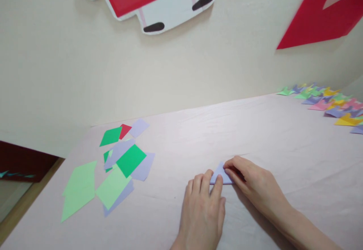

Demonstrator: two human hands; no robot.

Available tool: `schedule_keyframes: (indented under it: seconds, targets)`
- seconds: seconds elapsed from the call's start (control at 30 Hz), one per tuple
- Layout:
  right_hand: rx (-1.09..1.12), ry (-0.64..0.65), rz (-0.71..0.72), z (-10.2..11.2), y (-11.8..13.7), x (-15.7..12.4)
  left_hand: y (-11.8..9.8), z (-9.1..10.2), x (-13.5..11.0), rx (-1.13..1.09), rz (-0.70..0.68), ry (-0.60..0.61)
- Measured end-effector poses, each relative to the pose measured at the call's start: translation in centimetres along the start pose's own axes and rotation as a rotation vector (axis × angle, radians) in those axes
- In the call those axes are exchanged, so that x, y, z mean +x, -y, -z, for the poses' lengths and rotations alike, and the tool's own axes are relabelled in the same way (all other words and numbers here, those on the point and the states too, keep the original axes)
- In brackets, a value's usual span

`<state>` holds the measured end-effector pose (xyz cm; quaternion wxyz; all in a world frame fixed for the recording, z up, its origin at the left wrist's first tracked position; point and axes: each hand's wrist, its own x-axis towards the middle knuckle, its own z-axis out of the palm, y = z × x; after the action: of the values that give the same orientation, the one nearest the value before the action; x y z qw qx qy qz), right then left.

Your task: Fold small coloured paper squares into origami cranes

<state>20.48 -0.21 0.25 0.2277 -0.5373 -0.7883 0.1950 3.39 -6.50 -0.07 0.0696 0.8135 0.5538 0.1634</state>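
Note:
A small lavender sheet of origami paper (pixel 220 171), folded into a triangle, lies on the pale cloth-covered table (pixel 181 136) with its point away from me. My left hand (pixel 202 204) rests flat with fingers stretched out, and its fingertips press on the left side and near edge of the triangle. At the paper's right side, my right hand (pixel 252 178) pinches the edge between thumb and index finger. Part of the paper is hidden under the fingertips.
Loose paper squares lie at the left: light green (pixel 82 185), dark green (pixel 131 160), lavender (pixel 144 166) and red (pixel 124 131). Rows of folded paper pieces (pixel 320 104) in several colours stand at the far right. A wall (pixel 170 72) rises behind the table.

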Motion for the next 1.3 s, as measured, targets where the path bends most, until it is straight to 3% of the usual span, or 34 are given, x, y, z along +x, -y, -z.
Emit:
schedule_keyframes:
  seconds: [0.33, 0.8, 0.97, 1.13, 1.3]
  targets:
    - [-0.002, -0.003, -0.019, -0.3, -0.1, -0.1, -0.7, -1.1, -0.6, 0.165, -0.135, -0.121]
    - [-0.069, -0.030, 0.021, -0.7, 0.1, -0.2, -0.8, -0.8, -0.7, 0.259, -0.149, -0.117]
    - [-0.091, -0.054, 0.032, -0.8, 0.1, -0.3, 0.2, -0.3, -1.7, 0.327, -0.046, -0.102]
    - [-0.118, -0.077, 0.039, -0.9, 0.2, -0.2, 1.5, 0.4, -3.2, 0.426, -0.045, -0.088]
    - [-0.144, -0.101, 0.035, -0.9, 0.7, -0.6, 0.5, 0.0, -3.0, 0.435, -0.022, -0.110]
